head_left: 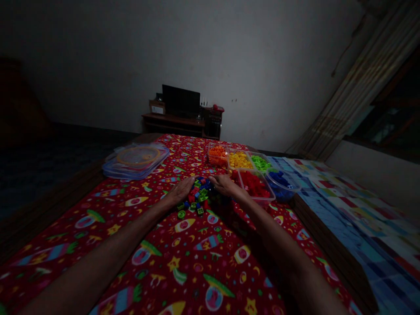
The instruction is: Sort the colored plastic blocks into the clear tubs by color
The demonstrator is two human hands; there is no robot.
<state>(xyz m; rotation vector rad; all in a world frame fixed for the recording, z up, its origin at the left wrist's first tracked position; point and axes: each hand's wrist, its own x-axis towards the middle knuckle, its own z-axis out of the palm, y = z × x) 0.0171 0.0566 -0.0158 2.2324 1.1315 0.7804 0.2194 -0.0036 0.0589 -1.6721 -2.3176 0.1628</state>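
Observation:
A small heap of mixed plastic pieces point(199, 195), blue, green and red, lies on a red cloth with rocket prints point(183, 258). My left hand point(180, 190) rests flat against the heap's left side, fingers stretched out. My right hand point(223, 183) lies against its right side, fingers also extended over the pieces. Both hands cup the heap between them and neither grips a piece that I can make out. A green ring-shaped piece point(181, 214) sits just in front of the heap.
Clear tubs hold sorted pieces: orange point(217, 154), yellow point(239, 160), green point(260, 163), red point(255, 185) and blue point(280, 180). Stacked clear lids point(136, 161) lie at the left. A blue patterned cloth point(344, 210) is at the right. A desk with a dark screen point(181, 101) stands at the wall.

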